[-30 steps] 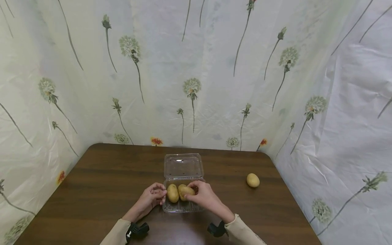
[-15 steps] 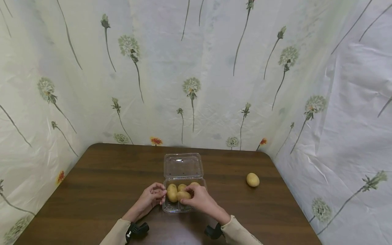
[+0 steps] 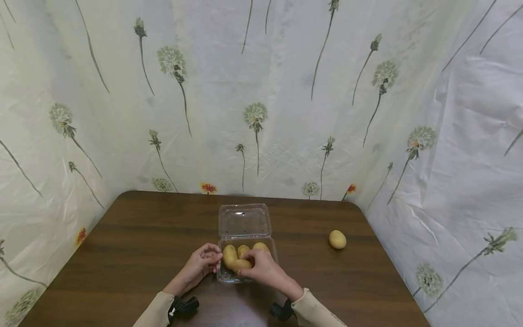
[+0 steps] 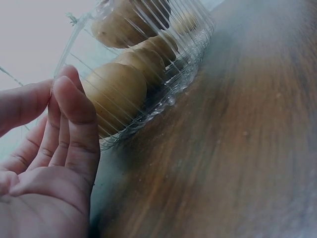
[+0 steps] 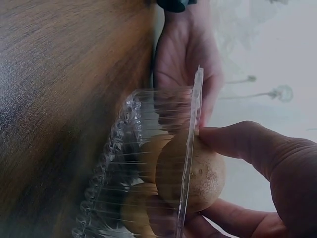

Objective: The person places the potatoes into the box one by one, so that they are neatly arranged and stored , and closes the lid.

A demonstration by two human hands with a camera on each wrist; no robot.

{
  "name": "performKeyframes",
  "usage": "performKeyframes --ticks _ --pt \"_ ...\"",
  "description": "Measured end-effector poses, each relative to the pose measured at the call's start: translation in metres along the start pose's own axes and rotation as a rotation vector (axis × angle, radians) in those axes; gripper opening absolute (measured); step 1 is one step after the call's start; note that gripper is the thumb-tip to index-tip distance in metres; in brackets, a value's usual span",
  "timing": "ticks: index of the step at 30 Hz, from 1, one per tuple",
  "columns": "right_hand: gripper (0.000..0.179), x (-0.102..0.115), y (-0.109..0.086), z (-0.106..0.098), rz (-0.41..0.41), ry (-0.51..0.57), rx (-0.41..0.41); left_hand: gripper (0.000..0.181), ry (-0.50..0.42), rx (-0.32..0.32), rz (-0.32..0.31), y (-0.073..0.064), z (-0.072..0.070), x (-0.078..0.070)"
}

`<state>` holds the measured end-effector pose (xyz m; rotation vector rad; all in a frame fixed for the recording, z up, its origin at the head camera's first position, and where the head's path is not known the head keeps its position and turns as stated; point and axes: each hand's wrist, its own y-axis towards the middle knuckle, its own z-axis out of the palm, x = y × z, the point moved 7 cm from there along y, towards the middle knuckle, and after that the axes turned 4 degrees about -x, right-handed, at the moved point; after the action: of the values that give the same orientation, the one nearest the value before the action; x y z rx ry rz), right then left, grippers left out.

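- Right hand (image 3: 265, 269) is pinching a potato (image 5: 205, 176) between thumb and fingers, holding it partly above the rim of a clear container (image 3: 229, 278).
- Left hand (image 3: 201, 265) is pinching the container's left edge (thumb meeting fingertips).
- Three other potatoes (image 3: 229, 255) are lying inside.
- Lid (image 3: 244, 221) is lying open behind.
- Loose potato (image 3: 337, 240) is resting rightward, well apart, on the wooden table (image 3: 163, 236).
- Flowered cloth (image 3: 212, 91) is hanging beyond.
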<state>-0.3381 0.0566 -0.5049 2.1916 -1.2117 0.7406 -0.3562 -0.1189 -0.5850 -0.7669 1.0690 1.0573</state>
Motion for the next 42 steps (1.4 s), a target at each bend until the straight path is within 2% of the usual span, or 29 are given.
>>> performKeyframes --ticks 6,11,21,29,42 --pt "0.023 -0.0013 0.0007 0.0050 -0.024 0.008 0.007 0.014 -0.001 -0.012 -0.014 0.0010 -0.0007 0.0005" --pt "0.019 -0.0027 0.0001 0.0090 -0.014 0.012 0.024 0.014 -0.006 -0.012 -0.016 0.0016 -0.0012 0.0016" --pt "0.020 0.0059 0.0004 0.0091 -0.022 -0.039 0.026 0.013 -0.008 -0.010 -0.020 0.0020 -0.0017 0.0023" --pt "0.021 0.0062 -0.0004 0.0099 -0.001 -0.067 0.009 0.014 -0.008 -0.012 -0.021 0.0014 -0.0017 0.0032" --pt "0.020 0.0054 -0.0026 0.0100 -0.016 -0.091 -0.002 0.016 -0.007 0.010 -0.006 -0.0004 0.0006 0.0011"
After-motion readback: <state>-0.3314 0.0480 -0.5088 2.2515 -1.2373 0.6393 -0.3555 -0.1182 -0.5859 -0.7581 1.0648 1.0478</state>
